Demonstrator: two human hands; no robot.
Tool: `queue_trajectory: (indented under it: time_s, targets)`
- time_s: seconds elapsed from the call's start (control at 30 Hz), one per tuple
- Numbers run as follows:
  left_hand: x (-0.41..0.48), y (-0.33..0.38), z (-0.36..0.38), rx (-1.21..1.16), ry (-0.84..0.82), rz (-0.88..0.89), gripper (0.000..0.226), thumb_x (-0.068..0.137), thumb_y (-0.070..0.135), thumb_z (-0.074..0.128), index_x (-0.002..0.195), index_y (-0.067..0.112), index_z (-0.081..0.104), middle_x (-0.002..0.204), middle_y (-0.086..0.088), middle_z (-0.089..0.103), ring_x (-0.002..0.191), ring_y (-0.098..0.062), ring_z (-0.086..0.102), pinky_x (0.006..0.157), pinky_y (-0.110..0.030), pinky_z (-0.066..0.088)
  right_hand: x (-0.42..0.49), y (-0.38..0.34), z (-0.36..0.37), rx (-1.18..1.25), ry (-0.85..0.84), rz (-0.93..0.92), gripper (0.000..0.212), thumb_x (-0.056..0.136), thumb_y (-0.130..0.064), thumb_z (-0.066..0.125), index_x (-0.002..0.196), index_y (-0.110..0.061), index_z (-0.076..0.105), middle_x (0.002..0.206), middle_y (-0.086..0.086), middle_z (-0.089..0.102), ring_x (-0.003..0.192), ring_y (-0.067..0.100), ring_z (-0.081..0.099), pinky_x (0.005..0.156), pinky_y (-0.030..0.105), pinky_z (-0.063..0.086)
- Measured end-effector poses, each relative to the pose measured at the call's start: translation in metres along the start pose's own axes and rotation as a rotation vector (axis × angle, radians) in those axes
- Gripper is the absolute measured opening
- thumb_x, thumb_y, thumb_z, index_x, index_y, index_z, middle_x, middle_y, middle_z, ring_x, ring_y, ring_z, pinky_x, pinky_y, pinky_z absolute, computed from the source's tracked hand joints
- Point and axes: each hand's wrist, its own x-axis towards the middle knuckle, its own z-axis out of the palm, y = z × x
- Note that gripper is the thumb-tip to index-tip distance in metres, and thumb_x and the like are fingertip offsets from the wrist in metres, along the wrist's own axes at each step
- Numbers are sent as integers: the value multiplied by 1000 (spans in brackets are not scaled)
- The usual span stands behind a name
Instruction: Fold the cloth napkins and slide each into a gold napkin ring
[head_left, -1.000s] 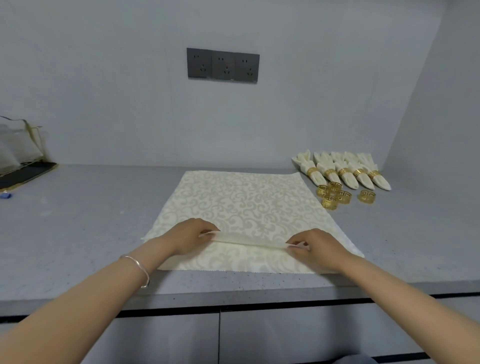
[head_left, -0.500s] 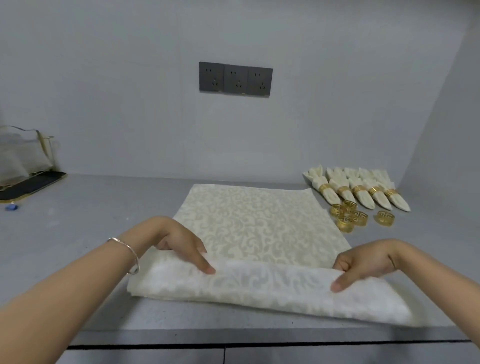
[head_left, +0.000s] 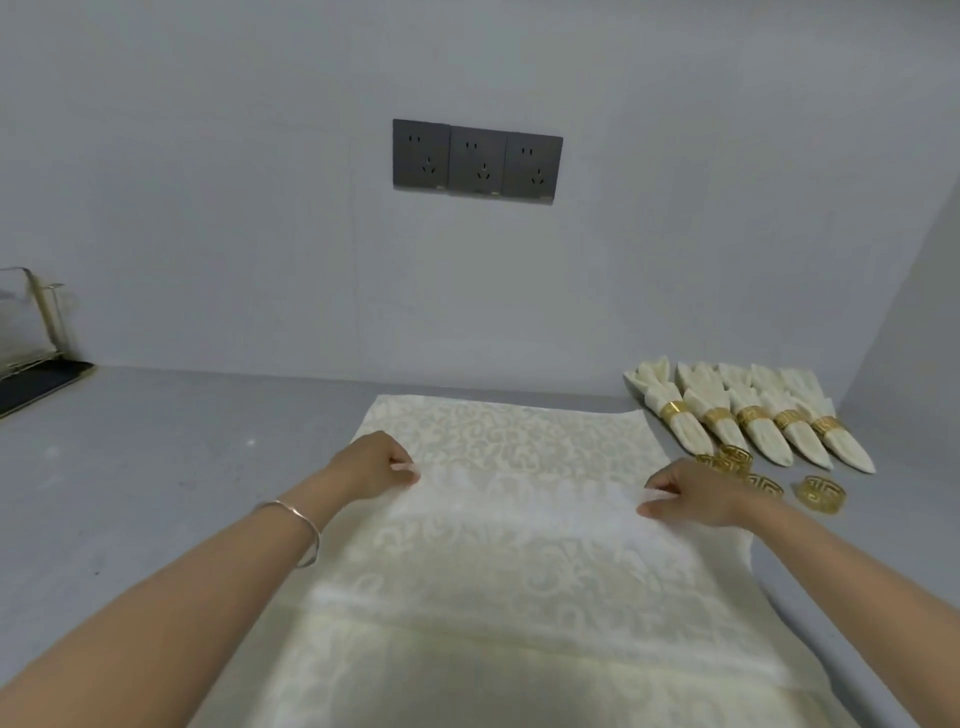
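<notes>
Seen from my head camera, looking down: a cream patterned napkin (head_left: 519, 582) lies spread on a grey counter (head_left: 156, 467) in front of me, its near part doubled over toward the wall. My left hand (head_left: 376, 465) pinches the folded-over edge at its left end, fingers curled. My right hand (head_left: 693, 493) pinches the same edge at its right end in the same way. A thin silver bracelet (head_left: 301, 530) sits on my left wrist. At the back right, five finished napkins (head_left: 753, 415) lie side by side, each threaded through its own gold ring. Just in front of them, beside my right hand, loose gold rings (head_left: 823, 493) lie on the counter, and my hand hides part of that cluster. Three dark sockets (head_left: 477, 161) sit in a row on the wall. At the far left a wire rack (head_left: 31, 332) stands on a black tray (head_left: 41, 384); I cannot tell what it holds.
</notes>
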Motion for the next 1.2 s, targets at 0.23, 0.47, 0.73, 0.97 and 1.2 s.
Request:
queue_trajectory:
  time_s: [0.23,0.47,0.73,0.97,1.2]
  targets:
    - [38,-6,24,28,219,-147,19,81,23,53,68,21,67,78,11,64,73,-14,57,58,-21,39,47,33,15,36,274,115,19,81,-26,73,64,-30,63,77,-15,65,78,3,60,70,20,45]
    - [54,-9,30,40,271,-184,11,85,21,60,86,20,71,94,13,66,94,-10,60,69,-23,39,67,43,20,19,278,178,14,80,-31,74,68,-29,67,81,-12,68,81,6,62,73,25,48]
    - [58,-7,36,32,327,-208,10,88,22,61,92,19,69,104,10,64,97,-12,58,70,-23,34,77,41,18,-7,279,238,17,82,-27,72,67,-25,64,74,-10,63,74,10,59,60,22,39]
    - [51,7,41,384,316,-180,42,91,25,56,132,21,47,137,-1,47,129,-22,40,106,-36,27,59,16,34,-233,471,257,34,84,-33,68,114,-21,58,119,0,57,111,23,52,93,35,38]
    - [-22,80,94,144,43,157,48,102,32,33,148,19,28,154,0,30,141,-18,27,114,-29,18,15,-72,99,138,319,52,43,98,-25,45,140,-16,43,149,-1,38,136,16,35,110,24,23]
